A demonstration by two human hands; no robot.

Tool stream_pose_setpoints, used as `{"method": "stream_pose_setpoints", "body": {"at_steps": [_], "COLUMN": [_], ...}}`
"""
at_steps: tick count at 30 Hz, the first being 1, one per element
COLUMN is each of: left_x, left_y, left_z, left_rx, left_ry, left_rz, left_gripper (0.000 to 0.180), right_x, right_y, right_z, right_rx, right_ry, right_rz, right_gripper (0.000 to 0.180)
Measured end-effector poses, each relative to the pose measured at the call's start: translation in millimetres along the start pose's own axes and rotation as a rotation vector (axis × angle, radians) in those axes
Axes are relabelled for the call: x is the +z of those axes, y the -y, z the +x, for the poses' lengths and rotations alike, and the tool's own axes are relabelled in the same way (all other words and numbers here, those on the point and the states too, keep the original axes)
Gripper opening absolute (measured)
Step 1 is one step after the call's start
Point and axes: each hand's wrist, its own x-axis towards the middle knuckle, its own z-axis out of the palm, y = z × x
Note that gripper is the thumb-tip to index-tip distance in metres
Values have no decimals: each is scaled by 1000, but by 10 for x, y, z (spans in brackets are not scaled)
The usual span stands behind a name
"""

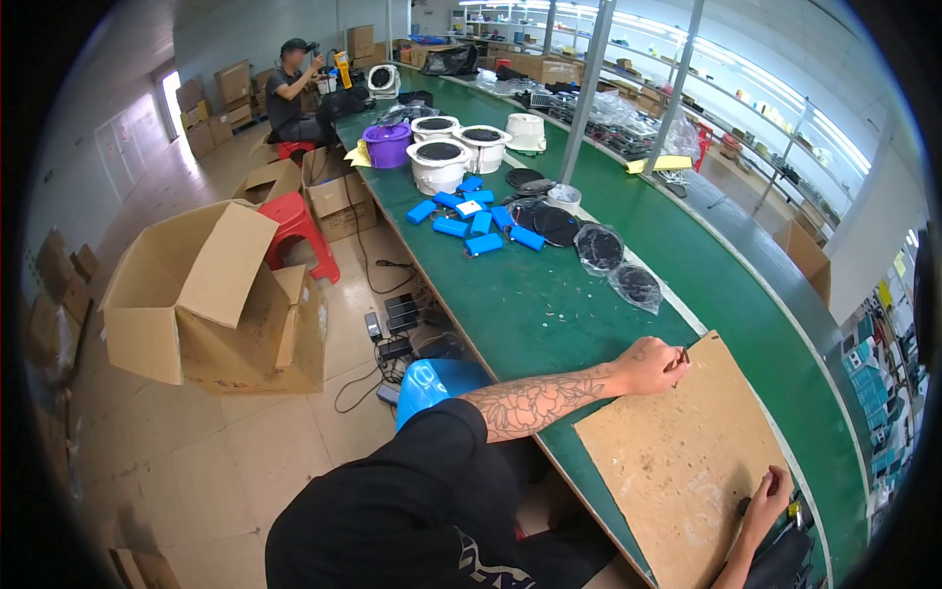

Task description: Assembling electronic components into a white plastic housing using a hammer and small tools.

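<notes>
My left hand is over the far left part of a tan fibreboard sheet. Its fingers are closed, and something small and dark shows at the fingertips, too small to name. My right hand rests at the board's right edge, fingers curled together; whatever they may hold is hidden. Close beside it lie a yellow-and-black tool and a dark bag-like item. The board is worn and scuffed, lying on the green workbench.
Blue battery packs, black round mesh covers, white round housings and a purple bucket stand farther along the bench. On the left are an open carton, a red stool and cables. Another person sits at the far end.
</notes>
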Motion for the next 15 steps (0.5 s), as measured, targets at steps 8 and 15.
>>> {"method": "stream_pose_setpoints", "body": {"at_steps": [8,15], "left_x": [22,20], "left_y": [20,26], "left_z": [-3,0], "left_rx": [5,-7], "left_ry": [-3,7], "left_rz": [-13,-14], "left_gripper": [36,37], "right_x": [22,36], "right_y": [-25,-121], "right_z": [3,18], "right_rx": [-16,-4], "right_ry": [-18,0], "right_rz": [35,38], "right_gripper": [15,15]}}
